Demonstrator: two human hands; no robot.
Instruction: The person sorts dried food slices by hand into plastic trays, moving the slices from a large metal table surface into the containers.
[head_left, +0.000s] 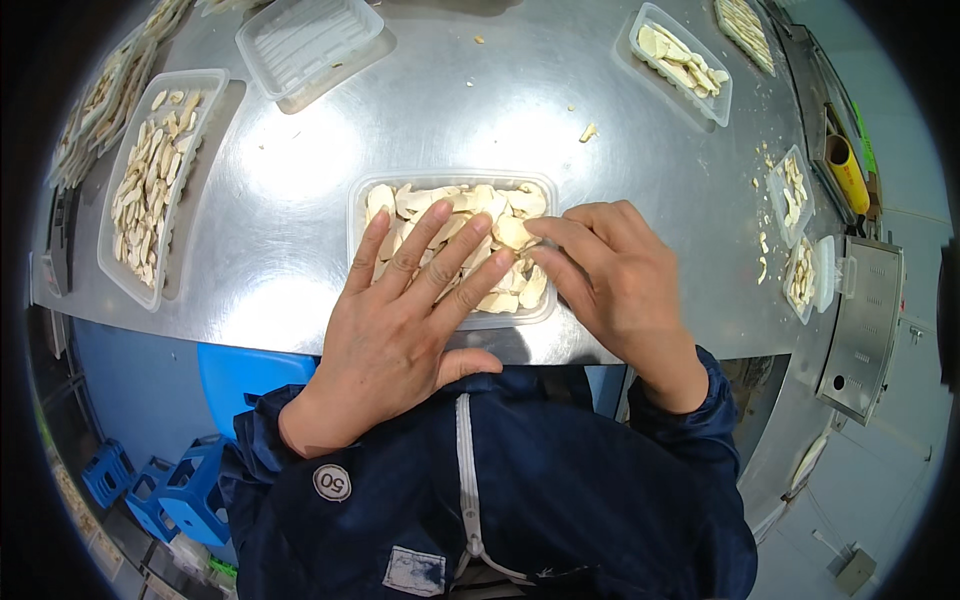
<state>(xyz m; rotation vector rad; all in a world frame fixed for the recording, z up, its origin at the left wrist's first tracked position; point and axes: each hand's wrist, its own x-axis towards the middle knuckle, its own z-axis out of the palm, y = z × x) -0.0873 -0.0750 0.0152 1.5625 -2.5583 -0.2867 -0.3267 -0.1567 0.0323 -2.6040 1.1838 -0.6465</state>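
Right in front of me, near the table's front edge, a clear plastic tray holds a layer of pale, cream-coloured slices that look like sliced mushroom. My left hand lies palm down across the tray's left and middle, fingers spread over the slices. At the tray's right side my right hand pinches a rounded mushroom slice between thumb and forefinger, just above or touching the layer. My left hand hides part of the slices beneath it.
Another tray of smaller slices stands at the left, with an unfilled tray behind. A filled tray is at the far right. Small containers line the right edge near a yellow roll. Crumbs dot the metal table.
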